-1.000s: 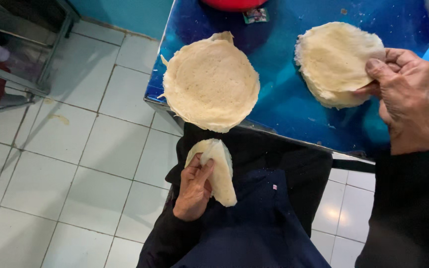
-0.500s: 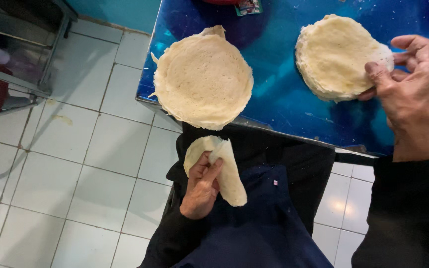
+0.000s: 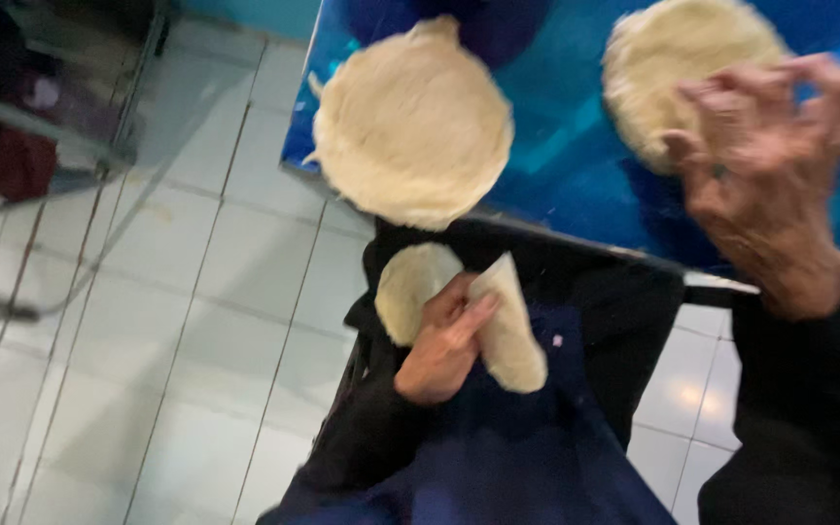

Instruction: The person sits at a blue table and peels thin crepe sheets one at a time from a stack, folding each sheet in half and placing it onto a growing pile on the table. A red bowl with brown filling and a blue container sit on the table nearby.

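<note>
A seated person's left hand [image 3: 444,340] grips a folded piece of flat dough [image 3: 459,306] over the lap, below the edge of a blue table [image 3: 556,146]. The right hand [image 3: 770,185] hovers, fingers spread and loose, over a round dough [image 3: 678,68] on the table, beside another round [image 3: 410,126].

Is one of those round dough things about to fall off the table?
Maybe. The flat dough round on the left sticks out past the front edge of the blue table, so part of it hangs over the white floor tiles. The picture is blurry.
</note>
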Demonstrator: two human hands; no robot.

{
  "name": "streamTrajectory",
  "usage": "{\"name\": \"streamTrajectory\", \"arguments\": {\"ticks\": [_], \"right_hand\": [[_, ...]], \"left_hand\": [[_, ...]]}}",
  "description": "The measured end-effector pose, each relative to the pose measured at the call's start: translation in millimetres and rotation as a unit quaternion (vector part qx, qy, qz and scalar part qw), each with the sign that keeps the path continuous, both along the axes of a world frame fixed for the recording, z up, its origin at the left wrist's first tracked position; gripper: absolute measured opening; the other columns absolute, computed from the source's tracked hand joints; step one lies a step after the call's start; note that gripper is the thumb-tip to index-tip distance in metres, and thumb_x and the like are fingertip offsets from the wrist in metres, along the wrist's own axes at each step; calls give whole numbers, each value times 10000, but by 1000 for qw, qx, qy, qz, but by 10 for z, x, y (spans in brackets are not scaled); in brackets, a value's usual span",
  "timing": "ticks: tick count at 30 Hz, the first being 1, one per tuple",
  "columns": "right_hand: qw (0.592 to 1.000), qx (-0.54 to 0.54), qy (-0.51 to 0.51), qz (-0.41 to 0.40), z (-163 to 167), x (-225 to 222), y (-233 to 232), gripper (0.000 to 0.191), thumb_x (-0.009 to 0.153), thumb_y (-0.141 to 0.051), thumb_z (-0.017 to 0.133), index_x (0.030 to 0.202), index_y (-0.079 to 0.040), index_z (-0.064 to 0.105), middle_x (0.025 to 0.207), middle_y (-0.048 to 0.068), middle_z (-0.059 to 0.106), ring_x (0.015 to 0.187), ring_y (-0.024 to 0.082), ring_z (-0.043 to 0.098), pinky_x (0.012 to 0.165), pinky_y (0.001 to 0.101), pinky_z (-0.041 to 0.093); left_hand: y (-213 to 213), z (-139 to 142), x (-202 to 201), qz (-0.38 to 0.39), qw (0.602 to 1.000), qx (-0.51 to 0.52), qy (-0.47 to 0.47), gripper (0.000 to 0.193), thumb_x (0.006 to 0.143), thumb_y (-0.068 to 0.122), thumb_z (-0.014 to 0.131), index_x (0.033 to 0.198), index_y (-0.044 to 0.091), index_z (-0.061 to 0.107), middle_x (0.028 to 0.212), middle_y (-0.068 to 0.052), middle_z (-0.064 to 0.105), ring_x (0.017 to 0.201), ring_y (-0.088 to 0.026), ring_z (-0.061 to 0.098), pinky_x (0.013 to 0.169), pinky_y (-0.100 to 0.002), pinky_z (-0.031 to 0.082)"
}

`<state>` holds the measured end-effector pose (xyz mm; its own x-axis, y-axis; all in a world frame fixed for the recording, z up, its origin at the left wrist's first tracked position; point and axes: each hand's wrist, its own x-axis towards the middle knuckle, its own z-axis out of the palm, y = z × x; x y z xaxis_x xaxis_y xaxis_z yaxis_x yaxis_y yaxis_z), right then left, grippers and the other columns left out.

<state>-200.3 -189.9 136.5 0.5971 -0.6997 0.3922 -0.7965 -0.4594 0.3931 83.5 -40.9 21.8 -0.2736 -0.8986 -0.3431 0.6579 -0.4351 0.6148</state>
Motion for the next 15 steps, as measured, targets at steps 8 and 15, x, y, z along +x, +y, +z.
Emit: {"name": "streamTrajectory", "arguments": {"ticks": [8, 15], "right_hand": [[858, 302, -399, 114, -214, 678, 1400, 491, 673, -203, 927, 1064, -59, 667, 1079, 100, 681, 984, 272, 664, 829, 362, 557], [867, 217, -448, 10, -600, 608, 1756, 323, 827, -28, 843, 1104, -24, 677, 1162, 136, 689, 1058, 300, 691, 901, 382, 583]], "left_hand": [[-71, -26, -284, -14, 990, 7, 141, 252, 1095, 178, 624, 1286, 32, 549, 1163, -73, 662, 1077, -166, 659, 944, -345, 560], [27, 76, -488, -67, 980, 13, 186, 328, 1076, 124, 576, 1380, 7, 541, 1306, -102, 645, 1222, -187, 632, 1053, -347, 534]]}}
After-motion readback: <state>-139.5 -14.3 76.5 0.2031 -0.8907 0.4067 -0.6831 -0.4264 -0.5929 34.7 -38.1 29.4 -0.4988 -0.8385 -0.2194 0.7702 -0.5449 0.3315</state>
